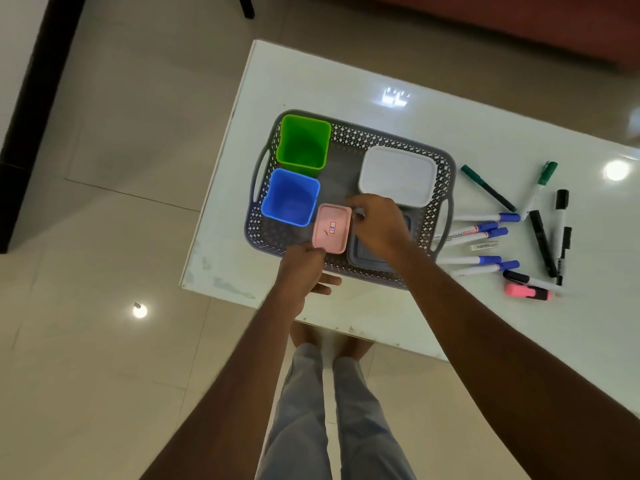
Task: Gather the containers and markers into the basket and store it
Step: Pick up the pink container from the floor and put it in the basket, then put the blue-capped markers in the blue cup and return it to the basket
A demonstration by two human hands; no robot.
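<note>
- Your left hand grips the near edge of the pink container; fingers curl under it at the basket rim.
- Your right hand is at the pink container's far right corner, fingers bent down onto it. Pinching it or just touching — cannot tell.
- The pink container sits inside the basket, lid up, a small red-and-blue label on top.
- Under your right hand: a grey lidded container, partly hidden by the wrist.
- Just beyond your right hand: a white lidded container, in the basket.
- Beyond your left hand: a blue cup, and past it a green cup, both upright, side by side, in the basket.
- Right of your right hand, outside the basket on the white table: loose markers in blue, black and green caps, plus 1 pink highlighter nearest you.
</note>
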